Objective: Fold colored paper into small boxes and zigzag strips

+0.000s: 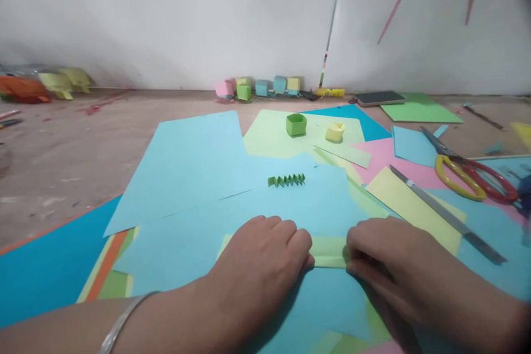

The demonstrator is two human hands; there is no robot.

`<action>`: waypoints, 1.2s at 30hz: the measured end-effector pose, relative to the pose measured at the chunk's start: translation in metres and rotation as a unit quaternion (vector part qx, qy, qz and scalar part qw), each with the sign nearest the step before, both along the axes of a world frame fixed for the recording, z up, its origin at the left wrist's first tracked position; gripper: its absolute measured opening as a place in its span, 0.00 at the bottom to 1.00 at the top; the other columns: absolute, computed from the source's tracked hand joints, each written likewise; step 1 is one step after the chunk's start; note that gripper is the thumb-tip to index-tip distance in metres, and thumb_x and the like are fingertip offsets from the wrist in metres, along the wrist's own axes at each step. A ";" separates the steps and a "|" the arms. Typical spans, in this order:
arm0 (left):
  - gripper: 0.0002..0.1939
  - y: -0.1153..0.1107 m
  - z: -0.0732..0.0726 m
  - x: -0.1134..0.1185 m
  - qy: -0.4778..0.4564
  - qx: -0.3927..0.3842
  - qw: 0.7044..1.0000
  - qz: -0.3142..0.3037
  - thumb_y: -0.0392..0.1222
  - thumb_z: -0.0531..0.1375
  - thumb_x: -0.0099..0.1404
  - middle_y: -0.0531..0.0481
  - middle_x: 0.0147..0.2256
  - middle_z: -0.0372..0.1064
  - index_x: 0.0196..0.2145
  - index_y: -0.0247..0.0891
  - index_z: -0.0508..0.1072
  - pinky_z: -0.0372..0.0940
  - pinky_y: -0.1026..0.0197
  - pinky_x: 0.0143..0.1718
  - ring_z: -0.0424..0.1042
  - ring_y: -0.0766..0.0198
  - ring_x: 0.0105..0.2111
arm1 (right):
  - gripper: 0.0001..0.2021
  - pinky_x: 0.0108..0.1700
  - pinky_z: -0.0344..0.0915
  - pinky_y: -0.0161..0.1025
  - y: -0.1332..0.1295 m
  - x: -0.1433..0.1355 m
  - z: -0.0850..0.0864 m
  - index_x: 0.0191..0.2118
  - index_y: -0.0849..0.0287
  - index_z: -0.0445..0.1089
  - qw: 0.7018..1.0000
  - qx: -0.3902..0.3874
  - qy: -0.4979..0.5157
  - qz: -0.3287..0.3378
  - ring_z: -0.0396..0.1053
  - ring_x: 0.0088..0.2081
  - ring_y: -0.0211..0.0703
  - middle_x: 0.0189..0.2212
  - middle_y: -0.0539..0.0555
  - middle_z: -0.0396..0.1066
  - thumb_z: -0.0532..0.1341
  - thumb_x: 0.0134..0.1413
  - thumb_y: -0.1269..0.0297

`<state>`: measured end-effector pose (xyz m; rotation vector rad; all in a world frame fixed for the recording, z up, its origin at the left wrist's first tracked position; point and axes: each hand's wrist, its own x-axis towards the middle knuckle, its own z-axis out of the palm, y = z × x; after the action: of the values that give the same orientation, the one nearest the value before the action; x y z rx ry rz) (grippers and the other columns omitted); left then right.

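Observation:
A pale green paper strip point(329, 251) with a folded lower edge lies on light blue sheets, between my two hands. My left hand point(265, 265), a bracelet at its wrist, has its fingers curled down on the strip's left part. At the strip's right end my right hand point(385, 260) pinches the paper, its thumb and fingers together. Just beyond the hands sits a green zigzag-folded paper piece point(286, 180). Farther back stand a small green paper box point(296, 125) and a small yellow paper piece point(334, 131).
Scissors point(460, 171) with yellow and red handles and a metal blade point(448, 215) lie at the right. A phone point(379, 98), a glue stick point(330, 92) and small paper blocks point(262, 87) are by the wall. Orange and yellow paper shapes point(25, 88) are back left.

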<state>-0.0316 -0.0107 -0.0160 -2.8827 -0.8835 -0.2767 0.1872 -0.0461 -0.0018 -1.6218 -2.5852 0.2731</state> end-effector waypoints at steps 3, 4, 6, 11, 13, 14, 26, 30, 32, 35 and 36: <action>0.14 0.001 0.000 -0.002 -0.001 0.015 1.000 0.001 0.36 0.52 0.68 0.54 0.20 0.61 0.23 0.40 0.62 0.48 0.58 0.23 0.58 0.61 0.20 | 0.11 0.26 0.45 0.37 0.005 -0.001 0.013 0.22 0.57 0.62 0.994 -0.090 -0.059 -0.034 0.61 0.24 0.41 0.21 0.50 0.66 0.57 0.54 0.71; 0.14 0.001 0.000 -0.003 0.000 0.017 1.000 0.002 0.35 0.52 0.68 0.54 0.20 0.61 0.23 0.40 0.62 0.48 0.58 0.23 0.58 0.61 0.20 | 0.10 0.27 0.46 0.37 0.007 -0.002 0.017 0.23 0.57 0.63 0.990 -0.116 -0.075 -0.040 0.62 0.25 0.42 0.22 0.51 0.67 0.57 0.54 0.71; 0.14 0.001 0.002 -0.005 0.003 0.016 1.000 0.002 0.34 0.52 0.67 0.54 0.19 0.60 0.23 0.40 0.62 0.48 0.58 0.23 0.58 0.61 0.20 | 0.09 0.27 0.46 0.37 0.008 -0.003 0.023 0.24 0.58 0.64 0.983 -0.148 -0.095 -0.043 0.62 0.26 0.42 0.23 0.52 0.67 0.56 0.54 0.73; 0.15 0.003 0.010 -0.013 0.031 -0.060 0.998 -0.001 0.31 0.47 0.68 0.52 0.22 0.64 0.25 0.39 0.65 0.52 0.59 0.24 0.60 0.62 0.21 | 0.07 0.28 0.47 0.38 0.007 0.001 0.025 0.27 0.58 0.63 0.983 -0.156 -0.095 -0.013 0.61 0.28 0.42 0.28 0.52 0.67 0.59 0.44 0.77; 0.16 0.003 0.014 -0.018 0.035 -0.100 0.994 0.005 0.30 0.45 0.69 0.51 0.24 0.65 0.27 0.38 0.66 0.55 0.60 0.25 0.61 0.62 0.23 | 0.06 0.28 0.47 0.38 0.007 0.001 0.025 0.27 0.58 0.63 0.982 -0.161 -0.100 -0.013 0.60 0.28 0.42 0.28 0.53 0.66 0.58 0.46 0.76; 0.16 0.003 0.016 -0.019 0.032 -0.115 0.993 0.009 0.30 0.45 0.69 0.51 0.25 0.66 0.28 0.38 0.66 0.56 0.60 0.26 0.61 0.63 0.24 | 0.06 0.28 0.47 0.38 0.008 0.001 0.026 0.27 0.58 0.63 0.981 -0.164 -0.104 -0.014 0.60 0.28 0.42 0.27 0.53 0.66 0.58 0.48 0.76; 0.14 -0.001 -0.006 -0.024 0.010 -0.097 0.994 0.052 0.29 0.45 0.64 0.52 0.23 0.62 0.26 0.38 0.66 0.60 0.59 0.32 0.57 0.64 0.24 | 0.10 0.29 0.44 0.39 0.002 0.022 0.012 0.29 0.57 0.61 0.994 -0.081 -0.047 0.047 0.56 0.27 0.41 0.28 0.51 0.63 0.54 0.49 0.81; 0.14 0.000 -0.008 -0.026 0.006 -0.100 0.994 0.051 0.31 0.46 0.64 0.53 0.24 0.62 0.26 0.38 0.67 0.60 0.59 0.34 0.58 0.65 0.24 | 0.11 0.28 0.43 0.39 0.003 0.031 0.008 0.27 0.57 0.62 0.994 -0.081 -0.059 0.052 0.56 0.26 0.41 0.26 0.50 0.62 0.55 0.48 0.81; 0.14 0.001 -0.009 -0.026 0.007 -0.103 0.993 0.052 0.31 0.45 0.64 0.53 0.24 0.62 0.27 0.37 0.67 0.60 0.59 0.34 0.59 0.65 0.24 | 0.10 0.28 0.43 0.39 0.005 0.033 0.009 0.27 0.57 0.62 0.993 -0.086 -0.059 0.054 0.58 0.27 0.42 0.25 0.50 0.63 0.56 0.49 0.80; 0.15 0.001 -0.010 -0.027 0.008 -0.107 0.993 0.050 0.32 0.45 0.65 0.53 0.24 0.63 0.27 0.37 0.67 0.60 0.59 0.34 0.57 0.66 0.24 | 0.09 0.28 0.43 0.39 0.006 0.033 0.011 0.26 0.56 0.63 0.993 -0.086 -0.062 0.057 0.59 0.27 0.42 0.26 0.51 0.64 0.56 0.50 0.79; 0.14 0.001 -0.010 -0.027 0.007 -0.108 0.993 0.049 0.32 0.45 0.65 0.53 0.24 0.63 0.27 0.37 0.67 0.60 0.59 0.34 0.57 0.67 0.24 | 0.09 0.28 0.43 0.39 0.006 0.033 0.012 0.26 0.56 0.63 0.992 -0.086 -0.067 0.057 0.59 0.27 0.42 0.26 0.51 0.64 0.56 0.50 0.79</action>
<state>-0.0583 -0.0095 -0.0260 -3.0184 -1.1146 -0.1596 0.2202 -0.0405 0.0103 -1.5986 -2.8307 0.4192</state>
